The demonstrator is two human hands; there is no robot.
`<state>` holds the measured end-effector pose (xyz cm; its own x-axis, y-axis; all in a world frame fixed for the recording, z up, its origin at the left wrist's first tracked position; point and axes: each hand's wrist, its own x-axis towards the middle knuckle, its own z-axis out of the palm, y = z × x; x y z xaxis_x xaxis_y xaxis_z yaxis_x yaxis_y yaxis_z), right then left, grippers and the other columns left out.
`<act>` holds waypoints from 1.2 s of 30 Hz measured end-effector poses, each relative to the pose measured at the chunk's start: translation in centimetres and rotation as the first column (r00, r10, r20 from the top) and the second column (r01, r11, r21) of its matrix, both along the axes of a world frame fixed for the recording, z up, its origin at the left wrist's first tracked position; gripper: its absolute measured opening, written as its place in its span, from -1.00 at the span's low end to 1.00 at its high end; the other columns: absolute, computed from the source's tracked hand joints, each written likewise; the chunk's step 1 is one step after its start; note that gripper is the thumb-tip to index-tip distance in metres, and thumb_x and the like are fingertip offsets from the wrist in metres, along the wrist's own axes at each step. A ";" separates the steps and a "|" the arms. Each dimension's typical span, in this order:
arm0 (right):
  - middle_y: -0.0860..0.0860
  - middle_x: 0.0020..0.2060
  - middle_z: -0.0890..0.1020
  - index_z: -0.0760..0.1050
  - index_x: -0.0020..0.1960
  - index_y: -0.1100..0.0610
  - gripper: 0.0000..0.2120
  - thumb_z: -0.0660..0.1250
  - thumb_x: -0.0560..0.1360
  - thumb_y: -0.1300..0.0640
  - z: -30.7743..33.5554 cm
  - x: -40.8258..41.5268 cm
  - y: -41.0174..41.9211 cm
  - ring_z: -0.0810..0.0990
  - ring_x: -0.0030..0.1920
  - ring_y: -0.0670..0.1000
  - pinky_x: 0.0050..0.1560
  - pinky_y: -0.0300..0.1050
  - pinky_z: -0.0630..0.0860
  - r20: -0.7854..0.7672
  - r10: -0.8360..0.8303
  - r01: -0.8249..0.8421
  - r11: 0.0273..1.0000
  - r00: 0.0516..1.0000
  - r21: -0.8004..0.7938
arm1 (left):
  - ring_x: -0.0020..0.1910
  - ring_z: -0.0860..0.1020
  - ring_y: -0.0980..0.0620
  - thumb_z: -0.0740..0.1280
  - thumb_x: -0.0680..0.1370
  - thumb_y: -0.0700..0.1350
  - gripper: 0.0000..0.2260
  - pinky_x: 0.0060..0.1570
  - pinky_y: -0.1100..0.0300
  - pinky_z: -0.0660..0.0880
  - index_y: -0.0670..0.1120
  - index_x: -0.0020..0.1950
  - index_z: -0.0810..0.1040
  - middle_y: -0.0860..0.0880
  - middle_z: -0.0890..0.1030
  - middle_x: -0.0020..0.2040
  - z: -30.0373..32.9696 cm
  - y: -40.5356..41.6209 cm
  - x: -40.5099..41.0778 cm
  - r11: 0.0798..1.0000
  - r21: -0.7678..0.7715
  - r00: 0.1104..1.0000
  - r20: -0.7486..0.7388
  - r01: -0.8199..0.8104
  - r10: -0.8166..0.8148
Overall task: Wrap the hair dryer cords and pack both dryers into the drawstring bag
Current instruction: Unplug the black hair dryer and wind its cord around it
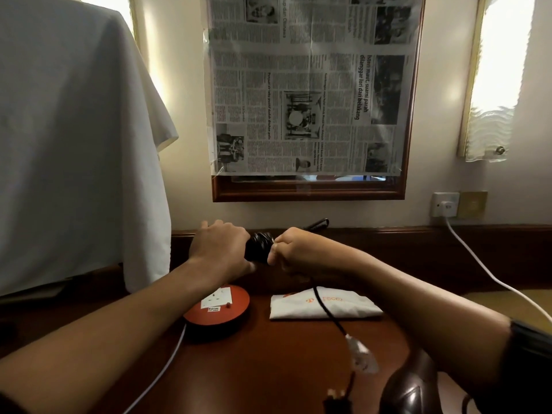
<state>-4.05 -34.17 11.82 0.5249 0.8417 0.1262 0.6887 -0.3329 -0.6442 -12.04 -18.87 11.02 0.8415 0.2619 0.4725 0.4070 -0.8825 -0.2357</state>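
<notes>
My left hand (221, 246) grips a black hair dryer (259, 247) held above the wooden desk, cord coils wound around its handle. My right hand (294, 249) pinches the black cord (328, 312) right beside those coils. The cord hangs down from my right fist and ends in a pale plug (363, 355) dangling over the desk. A white folded drawstring bag (352, 307) with orange print lies flat on the desk under the cord. A second, dark brown hair dryer (410, 386) lies at the bottom right, with its black plug (336, 398) nearby.
A red round extension reel (216, 313) with a white socket sits on the desk (254, 369), its white cable trailing toward me. Another white cable (484, 265) runs from a wall socket (445, 204) at right. A white cloth (74, 144) covers something tall at left. A newspaper-covered mirror hangs ahead.
</notes>
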 end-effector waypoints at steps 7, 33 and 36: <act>0.01 -0.56 0.40 0.46 -0.13 0.23 -0.61 0.01 0.73 0.09 -1.1 0.4 0.0 0.38 -0.55 -0.06 -0.44 -0.19 0.38 -0.369 0.085 -0.033 0.989 0.926 0.144 | -0.15 0.58 -0.01 0.41 0.37 0.28 -0.62 -0.21 0.16 0.45 0.10 0.05 0.66 0.05 0.64 -0.16 0.9 0.5 -0.4 0.948 -0.303 0.993 0.100 0.093 -0.065; -0.09 -0.42 0.35 0.38 -0.30 0.04 -0.62 0.18 0.68 -0.02 -5.9 5.6 -2.1 0.33 -0.40 -0.08 -0.34 -0.16 0.39 -0.252 0.184 -0.171 0.983 0.950 0.072 | -0.11 0.69 0.06 0.48 0.49 -0.07 -0.93 -0.10 0.24 0.56 0.04 -0.04 0.71 0.03 0.72 -0.11 2.2 1.5 -3.1 0.481 -0.783 0.827 0.073 0.394 -0.558; -0.06 -0.42 0.30 0.38 -0.27 0.09 -0.65 0.22 0.67 0.02 -4.7 5.5 -2.3 0.28 -0.45 -0.14 -0.40 -0.27 0.28 -0.184 0.170 -0.160 0.985 0.968 0.068 | -0.12 0.69 0.06 0.48 0.49 -0.12 -0.92 -0.13 0.25 0.53 0.07 -0.10 0.71 0.03 0.72 -0.13 2.5 1.2 -3.3 0.426 -0.804 0.783 0.077 0.415 -0.617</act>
